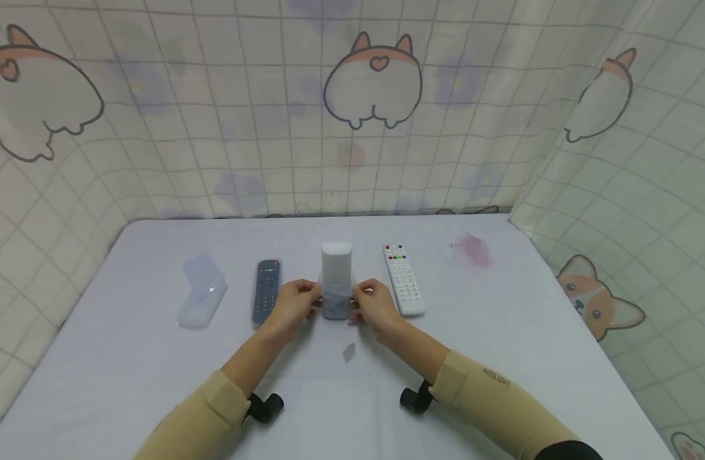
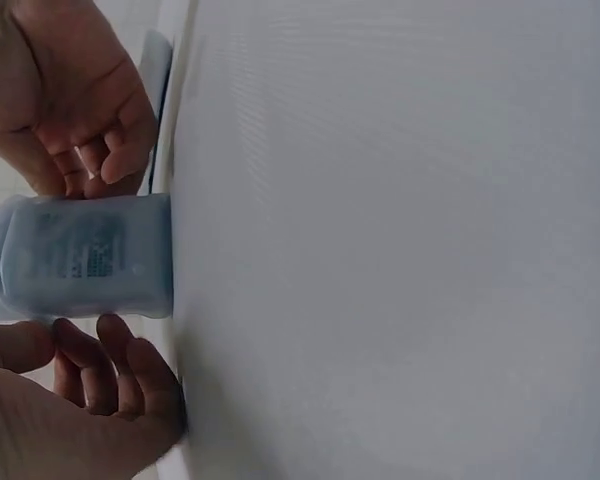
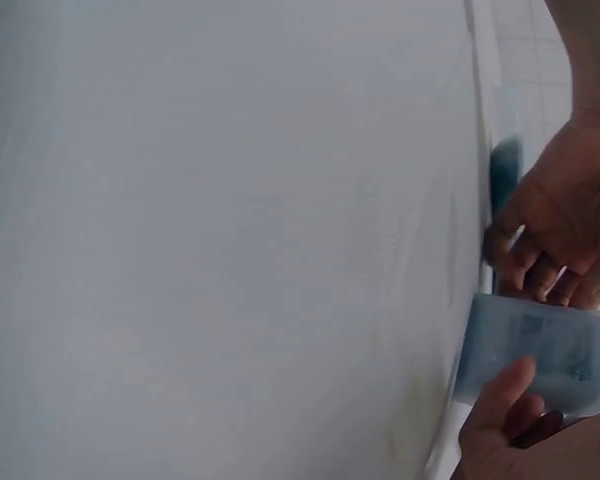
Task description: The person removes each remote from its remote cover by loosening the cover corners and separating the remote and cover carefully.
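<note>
In the head view, a white remote control (image 1: 336,260) stands upright at the middle of the table. A translucent cover (image 1: 336,306) wraps its lower part, and printed text shows through this cover (image 2: 90,255) in the left wrist view. My left hand (image 1: 295,303) pinches the cover's left edge with thumb and fingertips. On the opposite side, my right hand (image 1: 379,310) pinches the right edge; its thumb lies against the cover (image 3: 565,345) in the right wrist view. The remote's far side is hidden.
A dark remote (image 1: 267,291) lies left of my left hand, and a white remote (image 1: 404,280) lies right of my right hand. Farther left is another translucent cover (image 1: 203,292), partly folded. A small grey patch (image 1: 349,352) marks the white tablecloth (image 1: 502,370) in front.
</note>
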Demonstrator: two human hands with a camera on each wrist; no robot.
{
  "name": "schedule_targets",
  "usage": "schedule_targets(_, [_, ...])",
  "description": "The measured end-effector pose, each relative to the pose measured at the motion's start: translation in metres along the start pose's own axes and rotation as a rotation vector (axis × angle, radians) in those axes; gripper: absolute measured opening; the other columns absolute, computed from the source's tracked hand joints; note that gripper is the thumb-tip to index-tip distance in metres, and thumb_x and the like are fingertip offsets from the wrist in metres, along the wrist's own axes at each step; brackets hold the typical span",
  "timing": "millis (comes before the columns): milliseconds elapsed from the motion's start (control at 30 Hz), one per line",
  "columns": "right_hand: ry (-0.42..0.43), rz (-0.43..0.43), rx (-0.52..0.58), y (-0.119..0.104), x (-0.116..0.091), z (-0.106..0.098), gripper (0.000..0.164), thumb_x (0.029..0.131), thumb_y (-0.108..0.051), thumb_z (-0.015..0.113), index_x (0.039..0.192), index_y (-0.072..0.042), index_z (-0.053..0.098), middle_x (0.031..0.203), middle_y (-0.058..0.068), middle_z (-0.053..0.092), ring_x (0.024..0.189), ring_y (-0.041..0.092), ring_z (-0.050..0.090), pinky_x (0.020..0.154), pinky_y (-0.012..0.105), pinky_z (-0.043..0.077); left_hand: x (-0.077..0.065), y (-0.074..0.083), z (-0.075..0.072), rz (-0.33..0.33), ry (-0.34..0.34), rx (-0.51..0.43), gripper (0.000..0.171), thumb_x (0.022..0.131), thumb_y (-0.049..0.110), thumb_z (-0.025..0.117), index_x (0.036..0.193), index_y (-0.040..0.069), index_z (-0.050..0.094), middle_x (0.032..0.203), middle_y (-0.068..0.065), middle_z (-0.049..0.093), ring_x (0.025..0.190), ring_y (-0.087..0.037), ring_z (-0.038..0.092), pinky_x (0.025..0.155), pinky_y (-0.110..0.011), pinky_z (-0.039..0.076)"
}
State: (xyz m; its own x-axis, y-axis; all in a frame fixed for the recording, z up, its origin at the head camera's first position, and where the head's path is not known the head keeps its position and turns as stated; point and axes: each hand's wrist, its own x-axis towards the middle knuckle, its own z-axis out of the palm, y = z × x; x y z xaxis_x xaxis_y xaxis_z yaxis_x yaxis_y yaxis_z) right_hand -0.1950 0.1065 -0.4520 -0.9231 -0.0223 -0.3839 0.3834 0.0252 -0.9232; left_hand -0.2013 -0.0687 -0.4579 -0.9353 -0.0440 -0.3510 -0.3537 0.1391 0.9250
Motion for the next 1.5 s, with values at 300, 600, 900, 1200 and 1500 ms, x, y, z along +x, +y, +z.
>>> schedule_targets(300, [-0.045, -0.012, 0.065, -0.001, 0.004, 0.002, 0.010, 0.108, -0.004, 0.047, 0.112, 0.006, 0.048, 0.091, 0.014, 0.053, 0.076, 0.020, 0.059, 0.074, 0.038, 0.062, 0.001, 0.004, -0.001, 0.035, -0.020, -0.021, 0.006, 0.102, 0.002, 0.055, 0.104, -0.002, 0.059, 0.100, -0.015, 0.063, 0.079, -0.019, 0.063, 0.068, -0.027, 0.057])
schedule_targets(600, [-0.058, -0.034, 0.037, 0.000, 0.004, 0.001, 0.010, 0.108, -0.002, 0.048, 0.113, 0.007, 0.047, 0.085, 0.012, 0.054, 0.065, 0.018, 0.063, 0.073, 0.038, 0.063, 0.001, -0.001, -0.002, 0.146, 0.007, 0.018, 0.004, 0.101, -0.001, 0.057, 0.100, -0.004, 0.059, 0.086, -0.012, 0.060, 0.069, -0.018, 0.067, 0.067, -0.028, 0.059])
schedule_targets(900, [-0.048, -0.060, 0.019, -0.002, 0.007, -0.005, 0.010, 0.108, -0.002, 0.048, 0.111, 0.007, 0.048, 0.084, 0.012, 0.056, 0.063, 0.019, 0.066, 0.070, 0.037, 0.062, -0.007, 0.011, -0.006, 0.134, -0.027, -0.022, 0.028, 0.106, 0.027, 0.060, 0.114, 0.000, 0.058, 0.105, -0.018, 0.062, 0.084, -0.024, 0.070, 0.076, -0.036, 0.062])
schedule_targets(1200, [-0.058, -0.029, -0.026, -0.004, 0.003, -0.006, 0.007, 0.107, -0.004, 0.050, 0.110, 0.002, 0.053, 0.095, 0.017, 0.060, 0.076, 0.022, 0.066, 0.074, 0.035, 0.062, -0.015, 0.018, -0.017, 0.108, -0.109, 0.074, 0.037, 0.102, 0.035, 0.065, 0.113, 0.000, 0.066, 0.112, -0.018, 0.065, 0.096, -0.030, 0.071, 0.078, -0.037, 0.062])
schedule_targets(1500, [-0.042, -0.009, -0.011, -0.005, -0.002, -0.006, 0.016, 0.107, -0.011, 0.052, 0.119, -0.001, 0.048, 0.106, 0.021, 0.065, 0.083, 0.024, 0.068, 0.076, 0.034, 0.062, -0.012, 0.019, -0.022, 0.155, -0.091, 0.136, 0.035, 0.101, 0.030, 0.068, 0.111, -0.003, 0.071, 0.108, -0.016, 0.071, 0.096, -0.031, 0.072, 0.077, -0.036, 0.062])
